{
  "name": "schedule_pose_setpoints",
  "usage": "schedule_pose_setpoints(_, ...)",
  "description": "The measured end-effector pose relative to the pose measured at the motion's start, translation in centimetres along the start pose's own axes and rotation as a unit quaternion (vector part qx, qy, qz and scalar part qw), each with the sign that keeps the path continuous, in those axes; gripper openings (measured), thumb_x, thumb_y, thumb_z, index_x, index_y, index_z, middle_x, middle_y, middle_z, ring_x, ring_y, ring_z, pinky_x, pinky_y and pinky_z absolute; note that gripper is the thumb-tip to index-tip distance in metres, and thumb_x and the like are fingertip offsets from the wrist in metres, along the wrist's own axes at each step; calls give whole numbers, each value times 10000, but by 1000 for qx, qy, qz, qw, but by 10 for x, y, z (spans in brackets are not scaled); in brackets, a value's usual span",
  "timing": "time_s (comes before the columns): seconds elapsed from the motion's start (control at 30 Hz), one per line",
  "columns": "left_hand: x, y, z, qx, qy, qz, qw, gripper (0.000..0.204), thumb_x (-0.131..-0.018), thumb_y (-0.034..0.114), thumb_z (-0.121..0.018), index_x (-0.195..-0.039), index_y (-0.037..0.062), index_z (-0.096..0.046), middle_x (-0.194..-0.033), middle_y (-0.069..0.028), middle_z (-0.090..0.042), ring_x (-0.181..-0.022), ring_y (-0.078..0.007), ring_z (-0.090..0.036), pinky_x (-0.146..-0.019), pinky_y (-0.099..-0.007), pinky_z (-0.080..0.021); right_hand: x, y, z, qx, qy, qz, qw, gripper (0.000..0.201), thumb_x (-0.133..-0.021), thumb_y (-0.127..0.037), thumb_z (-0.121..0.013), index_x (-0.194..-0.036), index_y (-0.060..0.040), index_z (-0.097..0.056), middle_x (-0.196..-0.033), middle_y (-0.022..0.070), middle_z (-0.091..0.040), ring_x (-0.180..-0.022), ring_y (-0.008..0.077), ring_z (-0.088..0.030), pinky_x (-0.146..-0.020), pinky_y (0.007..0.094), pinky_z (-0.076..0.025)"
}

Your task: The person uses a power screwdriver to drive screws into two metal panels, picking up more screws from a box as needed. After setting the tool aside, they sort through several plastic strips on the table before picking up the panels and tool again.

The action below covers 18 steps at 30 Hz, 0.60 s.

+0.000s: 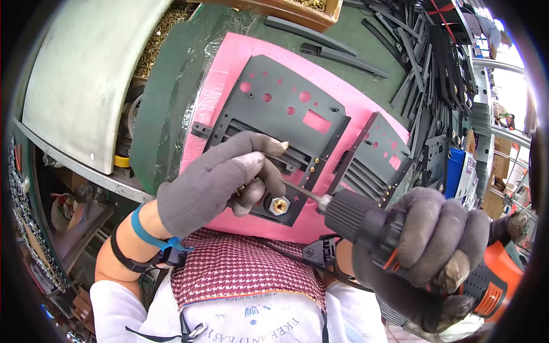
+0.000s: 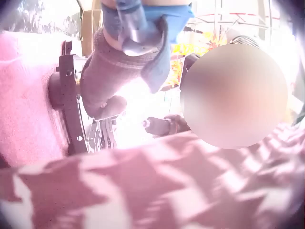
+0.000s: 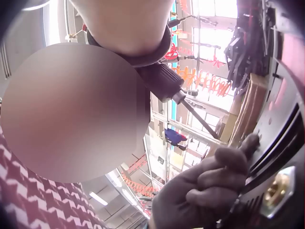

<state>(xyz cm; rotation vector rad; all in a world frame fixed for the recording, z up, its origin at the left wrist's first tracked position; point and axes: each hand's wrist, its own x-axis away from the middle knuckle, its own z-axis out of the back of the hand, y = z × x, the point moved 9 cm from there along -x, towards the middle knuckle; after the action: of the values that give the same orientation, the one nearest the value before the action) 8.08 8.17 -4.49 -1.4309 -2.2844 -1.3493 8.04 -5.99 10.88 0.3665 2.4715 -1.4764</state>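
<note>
My gloved right hand (image 1: 437, 240) grips an orange and black power drill (image 1: 486, 286) with a long driver bit (image 1: 300, 190) pointing toward the left hand. The left hand (image 1: 229, 171), also gloved, is over the near part of a dark metal panel (image 1: 280, 108). Its index finger reaches out, while the other fingers curl in with small brass-coloured pieces (image 1: 240, 188) showing among them. A hex-edged brass fitting (image 1: 279, 206) sits at the panel's near edge, just beside this hand. Brass screws (image 1: 313, 168) line the panel's right side. The right wrist view shows the drill's chuck (image 3: 178, 97) and bit above the left hand.
Both panels lie on a pink foam sheet (image 1: 220, 63); the second, slatted panel (image 1: 372, 154) is at the right. Loose dark strips (image 1: 343, 60) lie behind, with a heap of dark metal bars (image 1: 409, 57) at back right. A wooden box (image 1: 309, 17) stands at the back.
</note>
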Motion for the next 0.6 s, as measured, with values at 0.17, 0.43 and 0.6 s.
schedule_pose_setpoints(0.17, -1, 1, 3, -33, -32, 39, 998, 389, -974, 331, -471, -1166, -2, -529, -852, -65, -578, -620, -62, -438, -515, -211, -346, -6, 5, -10, -33, -38, 25, 998, 306, -723, -236, -707, -852, -113, -458, -637, -18, -446, -603, 95, -419, -495, 238, -348)
schedule_pose_setpoints(0.43, -6, 5, 6, 91, -18, -14, 996, 398, -931, 348, -571, -1105, -10, -569, -833, -49, -583, -560, -60, -354, -484, -208, -313, -7, 6, -12, -49, 8, 63, 997, 342, -712, -245, -708, -895, -101, -458, -663, -17, -440, -670, 106, -414, -511, 242, -336)
schedule_pose_setpoints(0.6, -2, -6, 4, 121, -50, 38, 991, 459, -902, 382, -592, -1100, -32, -573, -762, -15, -497, -547, -50, -308, -477, -199, -290, -9, 9, -19, -62, -20, 38, 997, 348, -700, -222, -717, -890, -104, -451, -658, -8, -439, -676, 112, -415, -518, 249, -350)
